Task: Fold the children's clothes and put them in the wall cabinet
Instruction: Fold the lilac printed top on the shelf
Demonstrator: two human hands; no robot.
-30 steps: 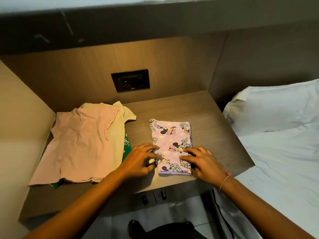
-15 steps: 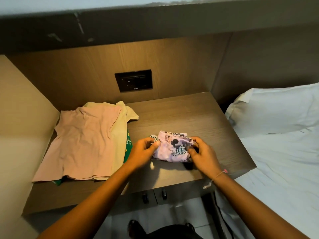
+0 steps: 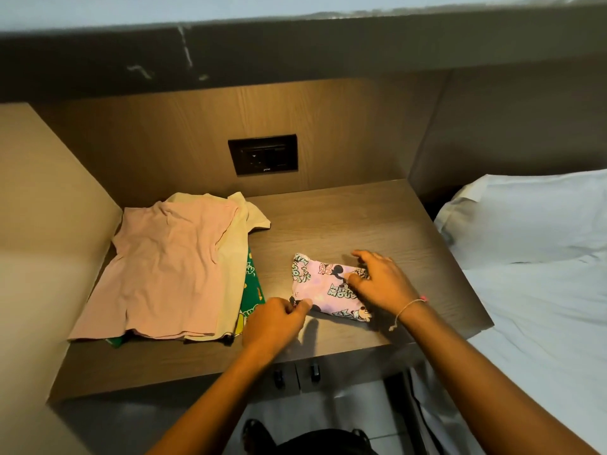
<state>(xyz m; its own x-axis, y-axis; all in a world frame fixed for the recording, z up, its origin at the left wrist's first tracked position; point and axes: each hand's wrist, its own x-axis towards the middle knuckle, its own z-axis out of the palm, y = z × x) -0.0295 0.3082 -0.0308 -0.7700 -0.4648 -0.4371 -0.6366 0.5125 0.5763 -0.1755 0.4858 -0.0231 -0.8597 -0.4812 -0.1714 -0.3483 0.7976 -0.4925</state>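
Observation:
A small pink cartoon-print garment lies folded into a compact bundle on the wooden shelf. My left hand pinches its near-left corner between thumb and fingers. My right hand lies flat on its right half with the fingers spread, pressing it down. To the left is a pile of unfolded clothes: a pink shirt on top, a cream shirt under it, and a green printed garment showing at the pile's right edge.
A black wall socket is set in the back panel. A beige side panel closes the left. A bed with a white pillow and a sheet lies to the right. Two small drawer knobs show under the shelf's front edge.
The pink printed garment lay long and flat under both hands; they lifted its near end and folded it over. It is now a shorter bundle, pressed by my right hand.

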